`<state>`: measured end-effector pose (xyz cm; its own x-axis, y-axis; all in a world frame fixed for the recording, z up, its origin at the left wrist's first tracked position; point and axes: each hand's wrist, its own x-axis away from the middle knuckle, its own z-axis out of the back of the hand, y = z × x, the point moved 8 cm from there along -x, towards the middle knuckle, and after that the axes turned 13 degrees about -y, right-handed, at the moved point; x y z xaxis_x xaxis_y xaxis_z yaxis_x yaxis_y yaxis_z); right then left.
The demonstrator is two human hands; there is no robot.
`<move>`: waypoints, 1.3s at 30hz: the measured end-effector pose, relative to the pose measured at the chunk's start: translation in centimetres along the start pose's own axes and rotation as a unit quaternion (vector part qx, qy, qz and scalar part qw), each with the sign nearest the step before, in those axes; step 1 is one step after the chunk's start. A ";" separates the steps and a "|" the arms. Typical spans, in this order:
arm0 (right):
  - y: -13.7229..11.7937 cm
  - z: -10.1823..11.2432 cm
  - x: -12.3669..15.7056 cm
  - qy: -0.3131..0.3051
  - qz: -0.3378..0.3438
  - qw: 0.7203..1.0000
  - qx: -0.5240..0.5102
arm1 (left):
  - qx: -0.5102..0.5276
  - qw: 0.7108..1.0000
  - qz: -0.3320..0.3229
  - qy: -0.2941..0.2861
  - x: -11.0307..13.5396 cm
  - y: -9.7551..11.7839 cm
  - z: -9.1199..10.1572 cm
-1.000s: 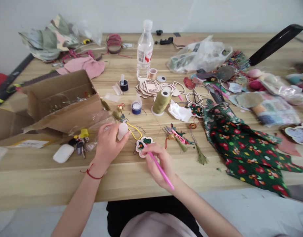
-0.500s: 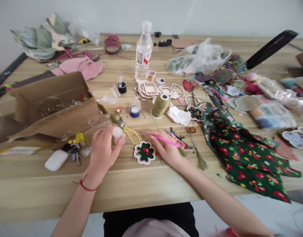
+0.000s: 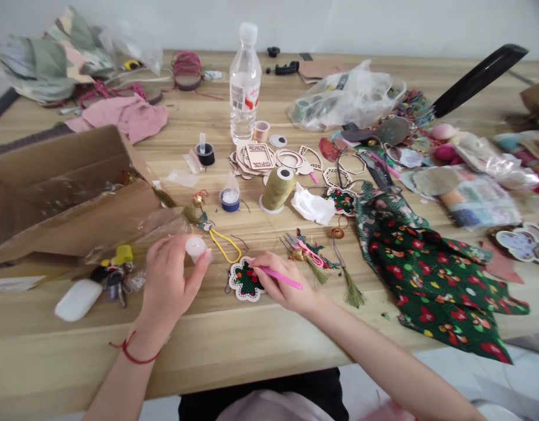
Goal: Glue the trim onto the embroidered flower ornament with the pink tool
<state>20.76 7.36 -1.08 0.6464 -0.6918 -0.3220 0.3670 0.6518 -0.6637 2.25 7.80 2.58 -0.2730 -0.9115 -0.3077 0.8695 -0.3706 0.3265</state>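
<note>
Head view is showing me a flower-shaped wooden ornament with a green floral fabric inset (image 3: 245,279) lying flat on a pale wooden table (image 3: 234,345), between the two hands and nearer the table's near edge than its far edge. Its lobed outline gives it no clear long axis. I'm seeing the right hand (image 3: 287,283) grasping a slim pink plastic stick (image 3: 281,278) like a pen, with its long axis running from lower right to upper left and its tip end pointing at the ornament's upper right rim. I cannot tell whether the tip is touching. The left hand (image 3: 168,275) is pinching a small white rounded plastic container (image 3: 195,247) between thumb and fingers, just left of a looped yellow cord (image 3: 223,245). A red string bracelet (image 3: 135,351) is circling that wrist.

Nearby, small pink-handled scissors (image 3: 308,251) are lying just right of the right hand, and a green floral cloth (image 3: 431,280) is spreading further right. A brown cardboard box (image 3: 67,199) is sitting beyond the left hand. Both forearms are crossing the table's near edge, and a white wall is rising behind the far edge.
</note>
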 end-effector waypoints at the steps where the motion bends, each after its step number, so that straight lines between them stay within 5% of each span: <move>1: 0.0 -0.1 0.0 -0.005 -0.005 1.000 0.003 | 0.001 1.000 0.000 -0.002 0.0 0.0 0.0; 39: 0.9 -0.7 0.0 -0.022 -0.053 0.998 -0.005 | -0.011 1.000 -0.017 0.000 0.0 0.4 -0.2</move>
<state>20.58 7.75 -2.19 0.6328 -0.7426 -0.2192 0.4291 0.5720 -0.6991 2.65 7.67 2.56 -0.3018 -0.8987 -0.3182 0.8689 -0.3966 0.2963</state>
